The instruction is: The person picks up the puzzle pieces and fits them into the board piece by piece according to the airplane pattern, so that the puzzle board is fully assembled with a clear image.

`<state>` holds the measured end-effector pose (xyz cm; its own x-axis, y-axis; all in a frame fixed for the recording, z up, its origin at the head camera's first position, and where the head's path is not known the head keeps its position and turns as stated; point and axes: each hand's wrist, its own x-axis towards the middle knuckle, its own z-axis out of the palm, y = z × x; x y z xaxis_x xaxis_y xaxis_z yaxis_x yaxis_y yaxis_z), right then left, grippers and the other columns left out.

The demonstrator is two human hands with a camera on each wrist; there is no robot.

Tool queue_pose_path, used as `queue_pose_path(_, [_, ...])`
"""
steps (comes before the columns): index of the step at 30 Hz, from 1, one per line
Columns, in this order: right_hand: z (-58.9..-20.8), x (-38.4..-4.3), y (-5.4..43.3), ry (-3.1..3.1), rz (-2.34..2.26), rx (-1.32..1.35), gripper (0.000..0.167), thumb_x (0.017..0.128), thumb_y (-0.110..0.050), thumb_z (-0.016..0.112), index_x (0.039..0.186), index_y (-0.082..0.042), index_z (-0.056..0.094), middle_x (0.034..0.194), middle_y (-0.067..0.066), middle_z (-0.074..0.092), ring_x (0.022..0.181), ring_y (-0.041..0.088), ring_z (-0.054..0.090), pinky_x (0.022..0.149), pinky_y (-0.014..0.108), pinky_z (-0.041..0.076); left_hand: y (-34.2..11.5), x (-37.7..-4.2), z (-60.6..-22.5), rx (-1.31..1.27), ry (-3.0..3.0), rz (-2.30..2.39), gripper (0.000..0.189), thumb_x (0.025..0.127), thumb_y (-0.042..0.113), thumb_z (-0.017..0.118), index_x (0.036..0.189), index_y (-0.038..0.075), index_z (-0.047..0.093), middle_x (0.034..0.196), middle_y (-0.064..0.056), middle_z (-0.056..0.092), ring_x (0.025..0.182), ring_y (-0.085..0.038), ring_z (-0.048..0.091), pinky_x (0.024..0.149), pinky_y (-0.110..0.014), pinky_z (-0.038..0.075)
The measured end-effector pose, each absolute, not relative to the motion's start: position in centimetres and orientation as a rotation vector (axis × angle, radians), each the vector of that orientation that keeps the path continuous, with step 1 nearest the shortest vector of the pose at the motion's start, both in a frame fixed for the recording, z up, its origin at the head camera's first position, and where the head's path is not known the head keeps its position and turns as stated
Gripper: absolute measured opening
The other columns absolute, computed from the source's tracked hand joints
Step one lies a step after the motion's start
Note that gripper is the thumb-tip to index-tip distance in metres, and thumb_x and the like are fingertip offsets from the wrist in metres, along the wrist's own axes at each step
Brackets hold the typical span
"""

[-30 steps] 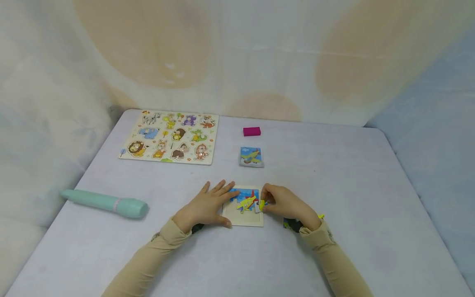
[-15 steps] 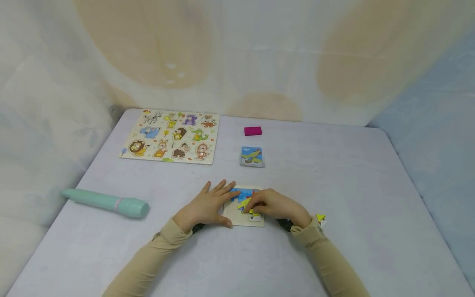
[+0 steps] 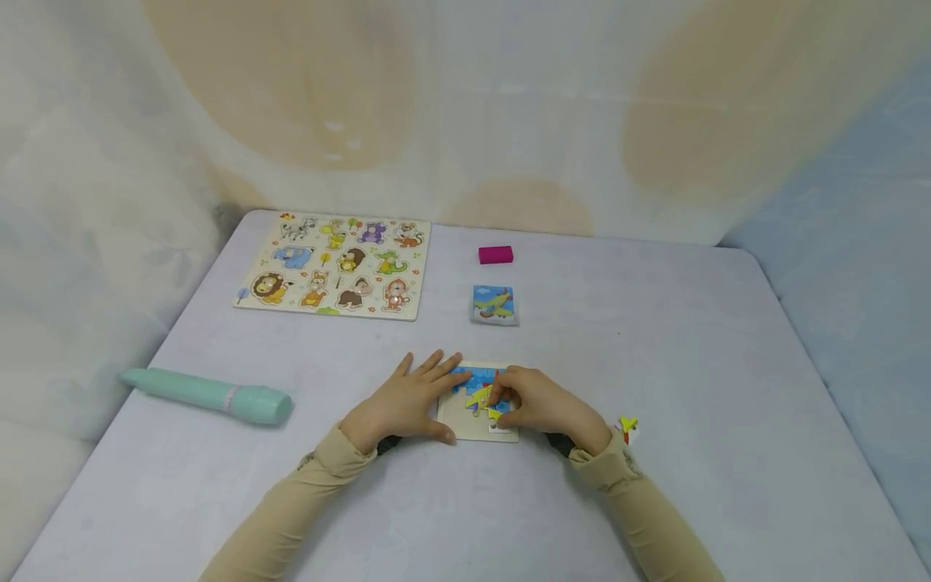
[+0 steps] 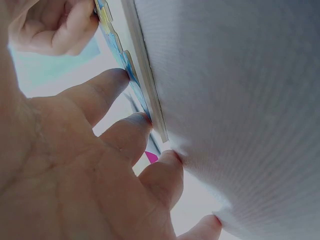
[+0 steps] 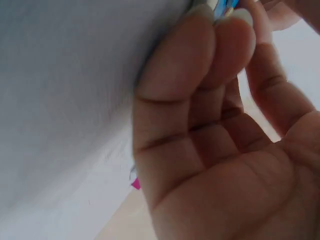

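The puzzle tray (image 3: 464, 423) holds airplane pieces (image 3: 477, 398) — blue, yellow, red.

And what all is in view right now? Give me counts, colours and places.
Puzzle tray: one, cream, near the middle of the table
Pieces in the tray: several, exact count hidden by fingers, mostly blue and yellow
Loose pieces: at least one, yellow, red and white, right of the tray, partly hidden
Plane picture: one, blue and yellow, beyond the tray
Block: one, magenta, beyond the picture
Animal board: one, cream, multicoloured animals, far left
Wand-shaped toy: one, teal, left
Table: one, whitish, underneath
Cloth backdrop: pale with tan patches, behind
Sleeves: two, beige, near edge
Left hand: one, spread at the tray's left
Right hand: one, curled fingers on a piece
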<state>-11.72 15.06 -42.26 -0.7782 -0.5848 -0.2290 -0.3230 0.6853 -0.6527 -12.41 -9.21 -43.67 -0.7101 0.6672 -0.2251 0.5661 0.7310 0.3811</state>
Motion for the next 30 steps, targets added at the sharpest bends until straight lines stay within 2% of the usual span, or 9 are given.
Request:
queue_pose_path(5, [-42.3,-11.7,15.4,2.470,-0.902,-0.672,0.011,0.078,-0.006,0.078,0.085,-0.011,0.071,0.074,-0.002,0.061,0.067,0.008,0.050,0.060,0.019,0.043,-9.1,-12.5,-43.5,0.953,2.582,0.403,0.096,0.073,0.055,0.077,0.152,0.022,0.033,0.164,-0.003,0.018,0.151,-0.033,0.013,0.116,-0.066,0.009])
queue_pose_path(8, [-42.5,-11.7,15.4,2.475,-0.932,-0.576,0.008,0.079,-0.006,0.078,0.082,-0.010,0.072,0.073,-0.002,0.063,0.065,0.008,0.051,0.060,0.019,0.043,-9.0,-12.5,-43.4,0.959,2.577,0.396,0.096,0.074,0.055,0.076,0.152,0.022,0.032,0.164,-0.003,0.017,0.151,-0.032,0.013,0.116,-0.066,0.009])
queue_pose_path(14, [-42.6,-11.9,15.2,2.517,-0.893,-0.367,0.019,0.075,-0.012,0.082,0.076,-0.010,0.063,0.067,-0.001,0.055,0.062,0.012,0.046,0.057,0.022,0.036,-9.0,-12.6,-43.3,0.952,2.573,0.415,0.095,0.073,0.053,0.078,0.152,0.022,0.034,0.163,-0.003,0.018,0.151,-0.033,0.013,0.116,-0.066,0.008])
queue_pose_path(18, [-42.6,-12.0,15.6,2.470,-0.875,-0.375,0.018,0.076,-0.014,0.081,0.081,-0.011,0.064,0.065,-0.002,0.050,0.060,0.011,0.044,0.056,0.021,0.035,-8.8,-12.4,-43.5,0.953,2.567,0.422,0.096,0.073,0.054,0.077,0.152,0.022,0.033,0.164,-0.003,0.017,0.151,-0.033,0.013,0.116,-0.066,0.008])
queue_pose_path(23, [-41.8,-12.2,19.0,2.449,-0.940,-0.484,0.019,0.087,-0.020,0.072,0.101,-0.009,0.066,0.081,0.000,0.062,0.073,0.011,0.054,0.066,0.022,0.045,-8.8,-12.3,-43.7,0.946,2.572,0.407,0.097,0.073,0.056,0.076,0.153,0.022,0.031,0.164,-0.001,0.016,0.152,-0.031,0.012,0.117,-0.066,0.008])
queue_pose_path(27, [-41.3,-11.5,23.7,2.545,-1.009,-0.391,0.026,0.094,-0.026,0.063,0.114,-0.009,0.065,0.100,0.004,0.067,0.087,0.014,0.059,0.074,0.026,0.048,-9.0,-12.3,-43.6,0.951,2.594,0.371,0.099,0.073,0.057,0.076,0.153,0.021,0.031,0.164,-0.001,0.017,0.151,-0.031,0.014,0.117,-0.065,0.009])
queue_pose_path(30, [-41.5,-10.3,27.0,2.578,-1.023,-0.299,0.030,0.094,-0.025,0.064,0.118,-0.009,0.063,0.104,0.005,0.067,0.090,0.014,0.058,0.075,0.025,0.048,-9.1,-12.4,-43.6,0.959,2.607,0.344,0.099,0.073,0.057,0.076,0.153,0.019,0.031,0.163,-0.001,0.019,0.151,-0.031,0.015,0.117,-0.065,0.011])
